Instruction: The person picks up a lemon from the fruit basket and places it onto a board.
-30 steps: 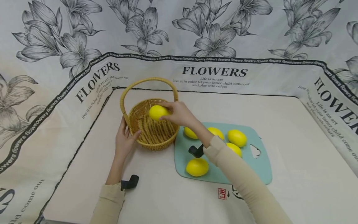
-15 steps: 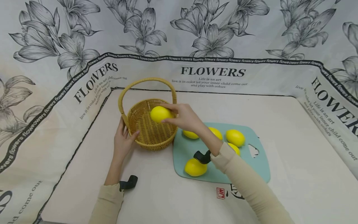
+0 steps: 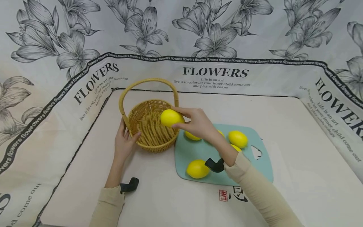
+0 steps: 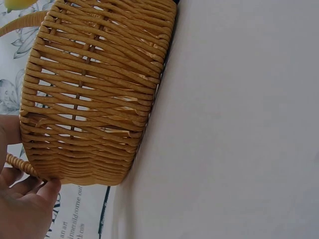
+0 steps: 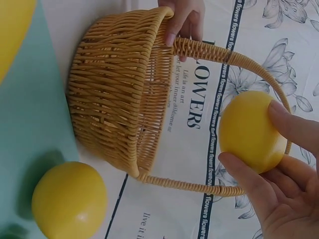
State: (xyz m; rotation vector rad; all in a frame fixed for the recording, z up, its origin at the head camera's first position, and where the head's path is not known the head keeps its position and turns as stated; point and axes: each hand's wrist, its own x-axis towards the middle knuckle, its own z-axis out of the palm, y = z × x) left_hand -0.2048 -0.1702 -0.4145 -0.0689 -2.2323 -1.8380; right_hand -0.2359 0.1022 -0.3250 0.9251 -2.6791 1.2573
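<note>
A yellow lemon (image 3: 171, 118) is pinched between the thumb and fingers of my right hand (image 3: 199, 124), above the right side of the wicker basket (image 3: 153, 146). In the right wrist view the same lemon (image 5: 252, 130) shows in front of the basket's arched handle. My left hand (image 3: 123, 145) grips the basket's left rim near the foot of the handle, its thumb over the edge. The left wrist view shows the woven wall (image 4: 94, 94) close up, with the left fingers at its rim. No lemon shows inside the basket.
Right of the basket lies a light-green cutting board (image 3: 187, 157) with several lemons, among them a front lemon (image 3: 197, 169) and a back-right lemon (image 3: 238, 139). My right forearm partly covers others. A flower-printed cloth (image 3: 215, 80) rises behind the white table surface (image 3: 300, 164).
My right hand has moved right and slightly down with the lemon, from over the basket's middle toward its right rim. The left hand stays on the basket's left rim.
</note>
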